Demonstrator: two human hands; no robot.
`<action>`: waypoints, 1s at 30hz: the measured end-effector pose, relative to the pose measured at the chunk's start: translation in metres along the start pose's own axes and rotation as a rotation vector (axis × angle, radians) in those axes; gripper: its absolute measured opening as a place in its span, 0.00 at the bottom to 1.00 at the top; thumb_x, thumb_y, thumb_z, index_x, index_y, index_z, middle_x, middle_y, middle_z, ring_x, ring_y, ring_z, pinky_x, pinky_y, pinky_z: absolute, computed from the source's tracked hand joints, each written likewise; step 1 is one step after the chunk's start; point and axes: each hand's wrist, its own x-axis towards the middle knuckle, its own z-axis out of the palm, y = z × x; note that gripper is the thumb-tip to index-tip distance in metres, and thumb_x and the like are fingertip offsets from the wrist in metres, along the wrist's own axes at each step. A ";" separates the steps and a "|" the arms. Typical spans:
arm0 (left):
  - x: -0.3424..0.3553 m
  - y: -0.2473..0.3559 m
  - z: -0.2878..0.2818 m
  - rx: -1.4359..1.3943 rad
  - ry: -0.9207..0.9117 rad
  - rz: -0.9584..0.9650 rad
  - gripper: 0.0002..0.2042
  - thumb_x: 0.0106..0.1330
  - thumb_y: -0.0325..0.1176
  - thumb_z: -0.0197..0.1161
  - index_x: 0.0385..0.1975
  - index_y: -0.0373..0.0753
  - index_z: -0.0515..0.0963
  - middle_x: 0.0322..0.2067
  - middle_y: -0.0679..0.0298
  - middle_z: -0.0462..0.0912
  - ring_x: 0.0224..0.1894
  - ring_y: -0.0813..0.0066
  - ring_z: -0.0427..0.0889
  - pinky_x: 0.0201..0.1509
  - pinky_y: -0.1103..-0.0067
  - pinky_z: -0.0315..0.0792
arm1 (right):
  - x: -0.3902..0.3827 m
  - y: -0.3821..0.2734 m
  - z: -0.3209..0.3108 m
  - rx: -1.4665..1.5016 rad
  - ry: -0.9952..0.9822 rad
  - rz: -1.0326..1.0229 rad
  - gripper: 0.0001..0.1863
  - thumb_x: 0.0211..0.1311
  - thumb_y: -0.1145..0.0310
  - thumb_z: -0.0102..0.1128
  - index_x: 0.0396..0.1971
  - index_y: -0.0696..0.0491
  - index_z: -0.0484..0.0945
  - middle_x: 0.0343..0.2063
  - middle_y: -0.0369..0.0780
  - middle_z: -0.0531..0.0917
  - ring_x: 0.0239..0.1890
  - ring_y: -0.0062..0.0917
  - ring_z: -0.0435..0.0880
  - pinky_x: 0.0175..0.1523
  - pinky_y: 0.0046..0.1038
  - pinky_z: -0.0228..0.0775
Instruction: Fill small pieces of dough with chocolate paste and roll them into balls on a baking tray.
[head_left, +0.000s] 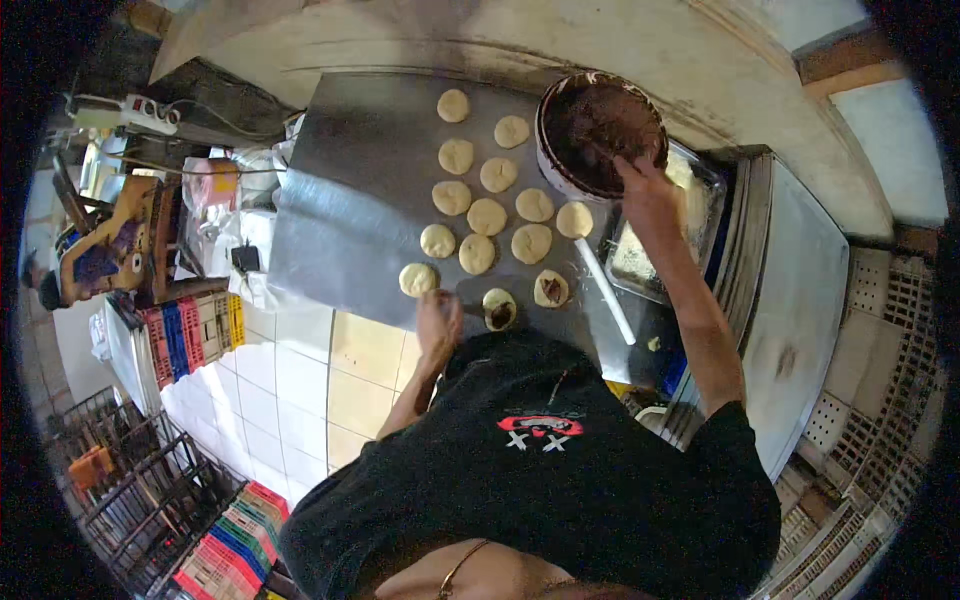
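My right hand (645, 185) reaches over the rim of a round tub (543, 150), its fingers apart against a dark brown paste (590, 125) inside. My left hand (438, 318), smeared by motion, is at the near edge of the metal table (345, 180), just below a pale dough round (418, 280). Close to its right, a dough round (499, 310) carries a dark dollop of paste. Another dough round (551, 289) farther right has brown paste on it too. Several plain flattened dough rounds (487, 217) lie in loose rows beyond them.
A white rolling pin (606, 292) lies right of the dough, one dough round (574, 220) at its far end. A metal tray (640, 262) sits beside the tub. Left of the table are plastic bags (255, 285) and a power strip (150, 114). Coloured crates (195, 335) stand lower left.
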 end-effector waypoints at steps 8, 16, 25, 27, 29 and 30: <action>0.040 -0.016 -0.033 0.155 0.364 0.080 0.23 0.61 0.32 0.59 0.56 0.31 0.68 0.43 0.47 0.78 0.48 0.49 0.74 0.53 0.64 0.68 | 0.007 0.001 0.006 0.140 -0.357 0.027 0.13 0.54 0.73 0.58 0.40 0.51 0.83 0.37 0.44 0.84 0.34 0.38 0.84 0.40 0.38 0.78; 0.023 0.035 -0.068 0.008 0.228 0.313 0.17 0.57 0.46 0.65 0.32 0.35 0.79 0.45 0.49 0.80 0.43 0.64 0.80 0.44 0.72 0.73 | -0.035 0.006 -0.012 0.873 -0.229 0.500 0.11 0.57 0.67 0.66 0.37 0.56 0.85 0.29 0.38 0.86 0.30 0.18 0.80 0.37 0.24 0.73; -0.020 0.197 -0.068 -2.056 -0.632 -0.132 0.25 0.70 0.42 0.41 0.60 0.29 0.62 0.59 0.49 0.69 0.63 0.53 0.67 0.68 0.63 0.60 | -0.097 -0.092 -0.067 0.953 0.159 0.109 0.13 0.50 0.80 0.65 0.38 0.52 0.84 0.27 0.38 0.82 0.25 0.22 0.79 0.30 0.21 0.72; -0.032 0.220 -0.075 -2.056 -0.658 -0.164 0.26 0.71 0.42 0.39 0.61 0.29 0.61 0.61 0.49 0.66 0.64 0.54 0.65 0.69 0.63 0.57 | -0.104 -0.100 -0.072 0.909 0.265 -0.028 0.16 0.48 0.81 0.64 0.39 0.50 0.85 0.26 0.38 0.80 0.25 0.26 0.79 0.30 0.25 0.71; -0.037 0.230 -0.080 -2.107 -0.733 -0.129 0.26 0.71 0.42 0.36 0.63 0.29 0.59 0.63 0.49 0.64 0.65 0.54 0.63 0.71 0.63 0.54 | -0.110 -0.100 -0.074 0.771 0.270 -0.077 0.15 0.47 0.82 0.66 0.37 0.54 0.85 0.26 0.38 0.79 0.27 0.26 0.79 0.33 0.24 0.71; -0.038 0.232 -0.082 -2.208 -0.725 -0.135 0.26 0.72 0.41 0.34 0.63 0.29 0.58 0.64 0.49 0.62 0.67 0.55 0.60 0.72 0.63 0.51 | -0.113 -0.098 -0.074 0.743 0.263 -0.062 0.15 0.47 0.83 0.66 0.37 0.54 0.85 0.26 0.38 0.79 0.27 0.27 0.79 0.33 0.24 0.71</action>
